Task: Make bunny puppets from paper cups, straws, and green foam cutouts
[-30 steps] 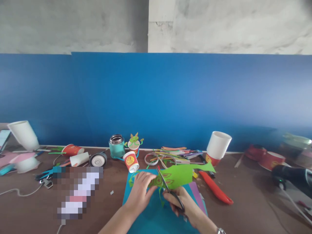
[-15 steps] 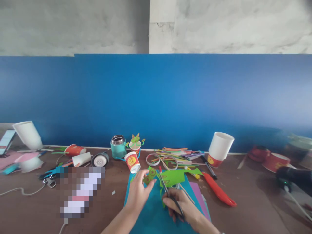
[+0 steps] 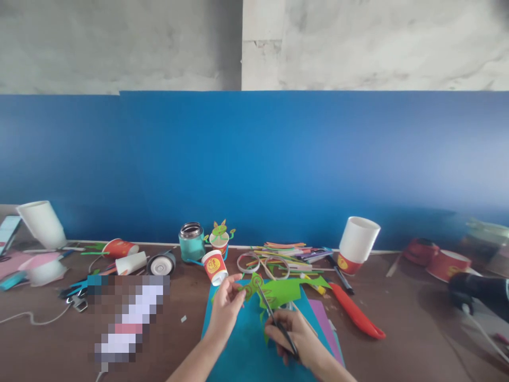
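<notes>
My left hand (image 3: 228, 302) pinches a small green paper piece (image 3: 249, 289) with round shapes drawn on it. In my right hand (image 3: 292, 334) is a pair of scissors (image 3: 270, 310), its blades pointing up and left against that piece. Behind the blades lies a larger green paper sheet (image 3: 284, 292) with pointed shapes drawn on it. Both hands are above a blue sheet (image 3: 242, 353), with purple paper (image 3: 324, 323) showing at its right edge. Just beyond my left hand is a tilted red and white paper cup (image 3: 214, 267).
Behind stand a teal jar (image 3: 191, 244) and a cup with a green paper figure (image 3: 219, 236). Tape rolls (image 3: 277, 268) lie before a pile of coloured sticks (image 3: 286, 252). To the right are stacked white cups (image 3: 359, 241) and a red-handled tool (image 3: 356, 313); a black clip (image 3: 79, 302) is left.
The green piece in my left hand has shifted slightly right, closer to the scissors, and the blades now overlap its edge. The view has moved slightly.
</notes>
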